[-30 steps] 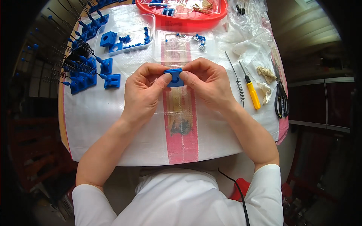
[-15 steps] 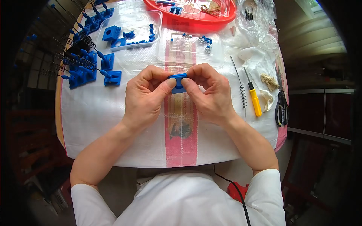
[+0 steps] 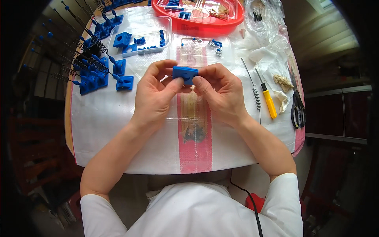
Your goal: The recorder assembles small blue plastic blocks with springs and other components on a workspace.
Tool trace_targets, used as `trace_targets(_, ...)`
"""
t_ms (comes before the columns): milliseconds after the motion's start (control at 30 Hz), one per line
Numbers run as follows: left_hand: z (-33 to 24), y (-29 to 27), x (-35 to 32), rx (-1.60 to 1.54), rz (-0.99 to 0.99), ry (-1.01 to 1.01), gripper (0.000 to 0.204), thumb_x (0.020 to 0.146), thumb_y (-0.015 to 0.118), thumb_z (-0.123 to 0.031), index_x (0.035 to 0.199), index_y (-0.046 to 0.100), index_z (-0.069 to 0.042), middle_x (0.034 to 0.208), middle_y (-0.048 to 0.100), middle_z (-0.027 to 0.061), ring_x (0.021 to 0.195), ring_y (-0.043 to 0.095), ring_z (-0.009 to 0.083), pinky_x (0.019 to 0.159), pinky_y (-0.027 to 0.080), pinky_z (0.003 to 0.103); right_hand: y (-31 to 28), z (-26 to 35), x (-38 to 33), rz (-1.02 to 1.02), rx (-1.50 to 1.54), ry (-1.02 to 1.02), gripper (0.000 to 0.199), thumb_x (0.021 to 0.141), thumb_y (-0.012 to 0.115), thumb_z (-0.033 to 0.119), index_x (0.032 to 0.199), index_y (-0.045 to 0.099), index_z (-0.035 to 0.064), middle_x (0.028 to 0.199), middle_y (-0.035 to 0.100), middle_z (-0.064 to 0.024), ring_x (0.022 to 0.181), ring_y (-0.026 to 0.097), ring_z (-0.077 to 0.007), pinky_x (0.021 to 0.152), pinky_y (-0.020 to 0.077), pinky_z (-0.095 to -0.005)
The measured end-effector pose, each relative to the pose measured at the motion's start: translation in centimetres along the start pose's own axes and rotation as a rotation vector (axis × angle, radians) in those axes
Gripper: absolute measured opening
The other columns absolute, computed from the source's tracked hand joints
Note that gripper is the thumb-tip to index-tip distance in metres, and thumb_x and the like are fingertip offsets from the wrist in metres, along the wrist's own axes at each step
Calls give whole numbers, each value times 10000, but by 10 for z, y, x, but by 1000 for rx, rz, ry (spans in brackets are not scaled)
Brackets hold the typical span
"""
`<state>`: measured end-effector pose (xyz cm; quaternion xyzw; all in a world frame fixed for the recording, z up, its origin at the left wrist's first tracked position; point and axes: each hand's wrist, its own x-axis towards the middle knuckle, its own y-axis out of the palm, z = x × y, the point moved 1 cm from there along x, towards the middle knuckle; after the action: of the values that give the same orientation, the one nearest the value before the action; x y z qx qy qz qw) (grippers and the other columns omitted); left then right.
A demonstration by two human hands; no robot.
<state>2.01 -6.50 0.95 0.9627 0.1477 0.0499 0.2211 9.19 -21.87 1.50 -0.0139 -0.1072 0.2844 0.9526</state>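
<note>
"Blue block (image 3: pixel 185 71): heavy?"
"Light and stiff, I'd judge, perhaps slick; hold its edges."
"Where is it?"
"Above the cloth (image 3: pixel 235 146), pinched by left hand (image 3: pixel 155 94) and right hand (image 3: pixel 224 94)."

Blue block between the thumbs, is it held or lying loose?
Held: the left hand and right hand grip the blue block from either side.

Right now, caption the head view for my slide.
Left hand and right hand hold a blue part over a white sheet, a screwdriver lying to the right.
</note>
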Motion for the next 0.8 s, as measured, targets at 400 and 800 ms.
trace_targets(400,0,-4,-1,296,191,21,364,1006,559,-166,1323,561,14,1019,685,59,845,637,99,783,519,235,-5,0,1,42,-57,-99,121,902,659,37,1009,617,-1,904,698,-82,831,666,-130,733,524,-277)
trace_targets(800,3,2,-7,379,62,166,262,991,541,-39,1233,620,21,956,710,92,817,686,133,766,572,258,1,-1,3,-5,-209,-360,134,855,697,-9,964,619,-4,870,684,-105,797,679,-174,681,531,-285)
